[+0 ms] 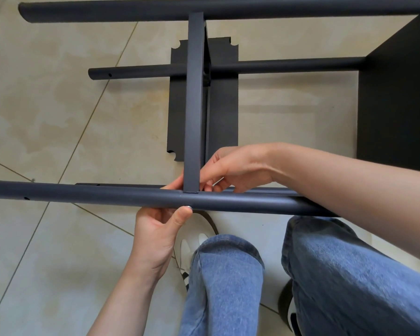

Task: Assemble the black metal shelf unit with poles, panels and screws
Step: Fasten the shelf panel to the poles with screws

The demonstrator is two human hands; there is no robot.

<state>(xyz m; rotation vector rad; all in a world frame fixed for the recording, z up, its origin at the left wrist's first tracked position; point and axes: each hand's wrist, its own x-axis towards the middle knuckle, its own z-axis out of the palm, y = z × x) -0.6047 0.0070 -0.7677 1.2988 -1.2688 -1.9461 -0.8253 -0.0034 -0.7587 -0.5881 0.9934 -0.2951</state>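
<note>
The black shelf frame lies on its side on the tiled floor. A near pole [107,196] runs left to right in front of me, a far pole [228,8] crosses the top, and a lower pole [277,66] sits between them. A shelf panel [194,100] stands on edge between the near and far poles. My left hand [155,235] holds the near pole from below, thumb on its underside. My right hand [233,172] pinches the panel's near end where it meets the pole. Whether it holds a screw is hidden.
Another fitted panel [398,93] closes the frame at the right. A loose panel [224,112] with notched corners lies flat on the floor under the frame. My jeans-clad knees [228,275] and shoes fill the bottom. Bare tiles [58,105] spread to the left.
</note>
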